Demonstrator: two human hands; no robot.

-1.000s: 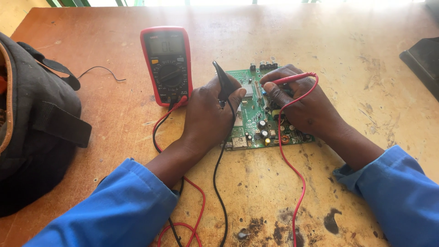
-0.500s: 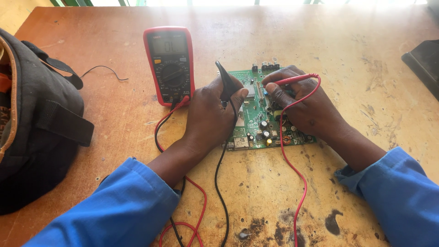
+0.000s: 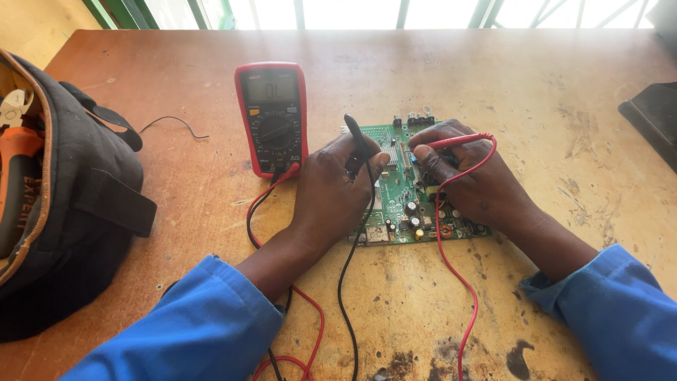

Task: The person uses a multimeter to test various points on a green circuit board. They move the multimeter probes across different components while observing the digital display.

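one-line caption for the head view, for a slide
Left hand holds black probe, right hand red probe on green circuit board beside red multimeter.

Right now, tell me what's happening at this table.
A person in blue sleeves is probing a green circuit board lying flat on a worn wooden table. The left hand holds a black probe and the right hand holds a red probe, both tips down on the board. Their leads run to a red multimeter lying just left of the board. A dark tool bag sits open at the far left.
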